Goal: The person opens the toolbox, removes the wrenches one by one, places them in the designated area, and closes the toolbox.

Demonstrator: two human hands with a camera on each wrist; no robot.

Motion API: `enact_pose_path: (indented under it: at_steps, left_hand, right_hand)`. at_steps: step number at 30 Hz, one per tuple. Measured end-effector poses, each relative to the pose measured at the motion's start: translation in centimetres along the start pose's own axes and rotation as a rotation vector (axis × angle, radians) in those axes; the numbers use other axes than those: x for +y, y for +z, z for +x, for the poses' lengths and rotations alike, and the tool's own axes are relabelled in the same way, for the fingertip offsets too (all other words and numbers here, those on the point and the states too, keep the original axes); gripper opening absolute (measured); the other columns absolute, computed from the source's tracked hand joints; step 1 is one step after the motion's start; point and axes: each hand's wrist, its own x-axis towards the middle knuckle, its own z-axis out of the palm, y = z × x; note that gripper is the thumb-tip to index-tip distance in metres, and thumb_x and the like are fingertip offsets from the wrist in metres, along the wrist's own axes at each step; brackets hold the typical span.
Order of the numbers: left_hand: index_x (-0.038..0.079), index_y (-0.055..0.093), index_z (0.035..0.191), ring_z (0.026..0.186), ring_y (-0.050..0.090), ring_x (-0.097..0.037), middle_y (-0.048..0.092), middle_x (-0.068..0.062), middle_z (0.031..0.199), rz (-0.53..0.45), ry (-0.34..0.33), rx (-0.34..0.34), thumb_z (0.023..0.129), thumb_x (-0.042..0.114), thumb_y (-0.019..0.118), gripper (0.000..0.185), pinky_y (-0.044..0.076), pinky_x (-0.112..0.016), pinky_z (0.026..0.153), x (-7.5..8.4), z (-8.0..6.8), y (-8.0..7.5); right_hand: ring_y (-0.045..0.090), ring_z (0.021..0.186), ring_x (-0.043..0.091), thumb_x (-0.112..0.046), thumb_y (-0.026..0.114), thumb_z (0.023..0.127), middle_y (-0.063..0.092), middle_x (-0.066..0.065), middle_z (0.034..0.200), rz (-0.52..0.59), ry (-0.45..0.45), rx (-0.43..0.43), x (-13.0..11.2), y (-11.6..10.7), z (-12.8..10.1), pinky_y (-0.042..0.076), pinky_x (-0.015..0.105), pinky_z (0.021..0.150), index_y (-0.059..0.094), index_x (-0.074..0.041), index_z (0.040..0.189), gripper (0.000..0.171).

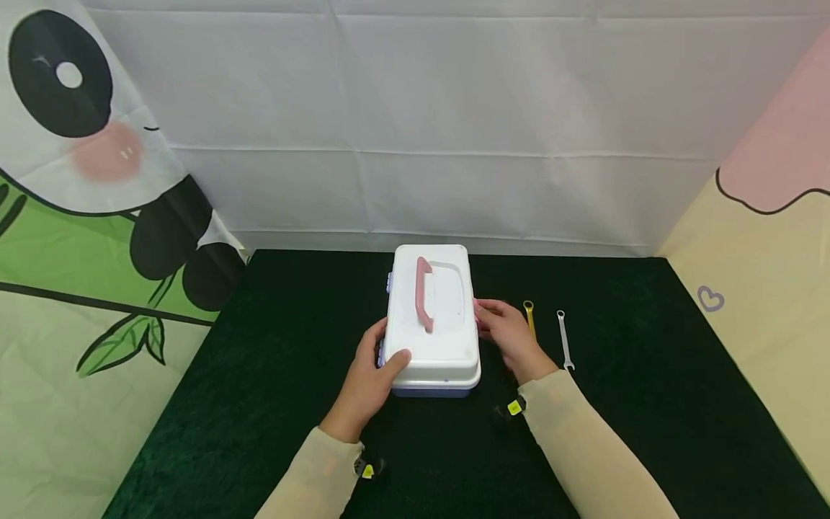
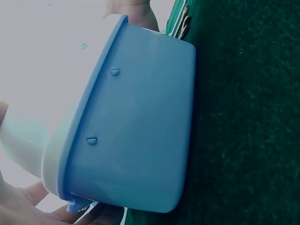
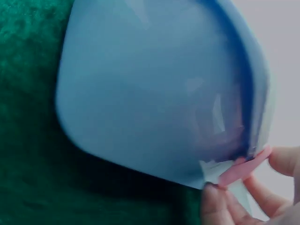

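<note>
A lidded plastic storage box with a white lid (image 1: pixel 447 353), a blue base (image 2: pixel 145 112) and a pink carry handle (image 1: pixel 423 295) stands lengthwise on the dark green cloth. My left hand (image 1: pixel 367 378) grips its near left side, the thumb on the lid and the fingers along the hinged edge. On the opposite side, my right hand (image 1: pixel 509 335) pinches the pink latch (image 3: pixel 243 168) between thumb and fingers, as the right wrist view shows. The lid lies down on the base. What the box contains is hidden.
Right of the box lie a yellow wrench (image 1: pixel 529 316) and a silver wrench (image 1: pixel 565 340), the yellow one partly behind my right hand. Dark green cloth (image 1: pixel 292 324) covers the table. A white sheet (image 1: pixel 454 130) hangs behind, with printed cloths at both sides.
</note>
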Motion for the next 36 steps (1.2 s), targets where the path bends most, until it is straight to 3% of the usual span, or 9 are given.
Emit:
enact_pose_path:
  at_steps: [4, 8, 19, 26, 36]
  left_hand:
    - [0.03, 0.028, 0.16, 0.15, 0.027, -0.028, 0.027, -0.002, 0.166, -0.001, 0.004, -0.002, 0.094, 0.057, 0.068, 0.082, 0.02, -0.059, 0.121, -0.1, 0.1, 0.1]
    - [0.031, 0.027, 0.16, 0.15, 0.027, -0.029, 0.026, -0.002, 0.167, 0.007, 0.002, -0.006, 0.094, 0.059, 0.067, 0.083, 0.021, -0.059, 0.12, -0.2, 0.2, 0.1]
    - [0.028, 0.024, 0.161, 0.148, 0.027, -0.031, 0.023, -0.004, 0.167, 0.009, 0.013, -0.014, 0.098, 0.051, 0.066, 0.079, 0.018, -0.061, 0.121, -0.2, 0.0, 0.2]
    - [0.027, 0.023, 0.162, 0.147, 0.028, -0.031, 0.022, -0.004, 0.167, 0.01, 0.016, -0.011, 0.097, 0.052, 0.066, 0.081, 0.02, -0.061, 0.12, -0.2, 0.1, 0.4]
    - [0.027, 0.025, 0.161, 0.149, 0.027, -0.03, 0.023, -0.004, 0.167, 0.021, 0.026, -0.023, 0.096, 0.056, 0.067, 0.083, 0.018, -0.061, 0.121, -0.5, 0.5, 1.4]
  right_hand:
    - [0.068, 0.103, 0.027, -0.033, 0.061, 0.105, 0.067, 0.013, 0.123, -0.137, -0.016, -0.017, -1.2, -0.3, -0.2, 0.058, 0.039, 0.092, 0.063, -0.008, 0.137, 0.041]
    - [0.069, 0.098, 0.026, -0.029, 0.059, 0.107, 0.067, 0.015, 0.118, -0.18, -0.001, -0.046, -2.1, -0.5, -0.1, 0.06, 0.039, 0.088, 0.063, -0.003, 0.136, 0.039]
    - [0.068, 0.098, 0.026, -0.029, 0.06, 0.106, 0.067, 0.015, 0.116, -0.137, 0.022, -0.05, -2.0, 0.1, 0.1, 0.06, 0.036, 0.085, 0.065, -0.003, 0.134, 0.038]
    - [0.067, 0.101, 0.027, -0.029, 0.063, 0.105, 0.067, 0.014, 0.121, -0.03, 0.075, -0.083, -1.5, -0.4, 0.7, 0.06, 0.034, 0.086, 0.063, -0.007, 0.137, 0.039]
    - [0.067, 0.108, 0.026, -0.03, 0.062, 0.105, 0.066, 0.013, 0.128, -0.006, 0.078, -0.024, -0.3, -1.1, 0.4, 0.059, 0.032, 0.088, 0.062, -0.009, 0.14, 0.041]
